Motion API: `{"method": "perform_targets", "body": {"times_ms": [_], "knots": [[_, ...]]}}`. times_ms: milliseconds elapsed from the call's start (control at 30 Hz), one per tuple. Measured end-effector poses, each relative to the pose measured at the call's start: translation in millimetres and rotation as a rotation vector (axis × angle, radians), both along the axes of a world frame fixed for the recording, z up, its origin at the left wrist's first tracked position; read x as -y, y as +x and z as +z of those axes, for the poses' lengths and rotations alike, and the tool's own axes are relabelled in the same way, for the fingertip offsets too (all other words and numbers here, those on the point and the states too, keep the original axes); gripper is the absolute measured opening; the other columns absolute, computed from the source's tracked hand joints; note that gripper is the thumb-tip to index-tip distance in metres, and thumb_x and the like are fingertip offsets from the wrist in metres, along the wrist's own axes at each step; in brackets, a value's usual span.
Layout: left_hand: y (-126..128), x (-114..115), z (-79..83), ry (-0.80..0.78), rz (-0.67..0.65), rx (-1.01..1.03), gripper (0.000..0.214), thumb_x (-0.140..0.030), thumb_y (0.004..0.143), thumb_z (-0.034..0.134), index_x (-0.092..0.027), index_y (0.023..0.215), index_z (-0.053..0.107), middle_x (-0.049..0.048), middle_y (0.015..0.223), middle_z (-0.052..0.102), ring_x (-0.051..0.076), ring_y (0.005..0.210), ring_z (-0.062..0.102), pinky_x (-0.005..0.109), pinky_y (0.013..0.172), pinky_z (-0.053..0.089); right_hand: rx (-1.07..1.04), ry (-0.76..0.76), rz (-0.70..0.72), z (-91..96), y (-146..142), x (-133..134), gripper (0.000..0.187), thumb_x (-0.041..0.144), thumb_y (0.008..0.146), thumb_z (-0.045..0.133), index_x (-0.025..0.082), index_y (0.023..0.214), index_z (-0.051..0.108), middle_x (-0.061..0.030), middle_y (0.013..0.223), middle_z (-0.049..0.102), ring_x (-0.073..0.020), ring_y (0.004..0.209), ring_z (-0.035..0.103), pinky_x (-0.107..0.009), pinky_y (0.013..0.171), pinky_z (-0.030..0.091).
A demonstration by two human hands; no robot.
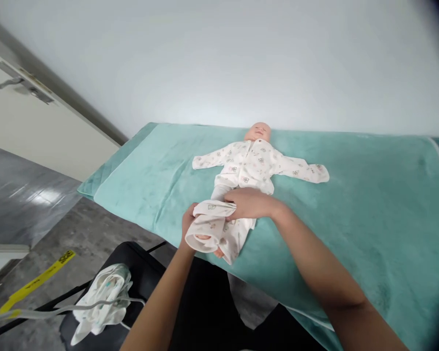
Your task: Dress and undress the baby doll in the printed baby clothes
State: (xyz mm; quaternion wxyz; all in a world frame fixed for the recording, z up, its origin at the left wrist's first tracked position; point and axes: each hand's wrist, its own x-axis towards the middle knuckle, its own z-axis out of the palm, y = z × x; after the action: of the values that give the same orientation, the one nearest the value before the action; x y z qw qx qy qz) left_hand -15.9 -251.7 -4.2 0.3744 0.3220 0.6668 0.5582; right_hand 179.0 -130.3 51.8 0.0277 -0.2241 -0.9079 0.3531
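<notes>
A baby doll [258, 131] lies on its back on a teal blanket [369, 204], arms spread, dressed in a white printed top [252, 165]. White printed trousers [214, 226] are bunched around its legs near the front edge. My left hand [188, 222] grips the left side of the trousers' opening. My right hand [247, 202] is closed on the fabric at the doll's waist. A small foot [218, 252] shows under the cloth.
The blanket covers a table set against a white wall. A black chair [139, 273] below left carries crumpled white clothing [102, 297] and a cable. A door with a handle [22, 83] stands at the far left. Yellow tape [36, 282] marks the grey floor.
</notes>
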Motion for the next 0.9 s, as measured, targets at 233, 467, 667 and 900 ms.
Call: {"method": "perform_targets", "body": {"times_ms": [233, 467, 667, 900], "knots": [[-15, -66, -10.0, 0.005, -0.149, 0.062, 0.028, -0.034, 0.064, 0.079, -0.014, 0.079, 0.065, -0.0006, 0.068, 0.06, 0.013, 0.062, 0.049, 0.026, 0.058, 0.039, -0.086, -0.054, -0.059, -12.7, 0, -7, 0.029, 0.051, 0.085, 0.067, 0.025, 0.098, 0.064, -0.0031, 0.1, 0.072, -0.0236, 0.088, 0.063, -0.03, 0.068, 0.037], [-14, -104, 19.6, 0.215, -0.348, 0.477, 0.057, -0.025, 0.056, 0.085, -0.022, 0.109, 0.066, -0.0005, 0.088, 0.063, 0.011, 0.068, 0.055, 0.022, 0.06, 0.042, -0.457, -0.364, -0.272, -13.1, 10, -22, 0.04, 0.058, 0.089, 0.062, 0.021, 0.102, 0.06, -0.0019, 0.091, 0.064, -0.0174, 0.08, 0.059, -0.029, 0.069, 0.044], [-27, -129, 9.7, 0.257, -0.37, 0.47, 0.041, -0.021, 0.062, 0.08, -0.019, 0.102, 0.072, 0.0062, 0.107, 0.071, 0.02, 0.1, 0.064, 0.026, 0.078, 0.049, -0.592, -0.155, -0.555, -38.8, 11, -14, 0.021, 0.043, 0.092, 0.059, 0.023, 0.092, 0.062, -0.0048, 0.096, 0.065, -0.0192, 0.09, 0.061, -0.03, 0.076, 0.049], [-29, -148, -20.2, 0.151, -0.345, 0.323, 0.05, -0.046, 0.074, 0.08, -0.018, 0.115, 0.07, 0.0111, 0.134, 0.067, 0.033, 0.129, 0.056, 0.042, 0.107, 0.043, -0.874, -0.105, -1.444, -80.0, 42, -25, 0.032, 0.052, 0.085, 0.061, 0.023, 0.099, 0.062, -0.0067, 0.1, 0.069, -0.0231, 0.094, 0.064, -0.038, 0.083, 0.053]]}}
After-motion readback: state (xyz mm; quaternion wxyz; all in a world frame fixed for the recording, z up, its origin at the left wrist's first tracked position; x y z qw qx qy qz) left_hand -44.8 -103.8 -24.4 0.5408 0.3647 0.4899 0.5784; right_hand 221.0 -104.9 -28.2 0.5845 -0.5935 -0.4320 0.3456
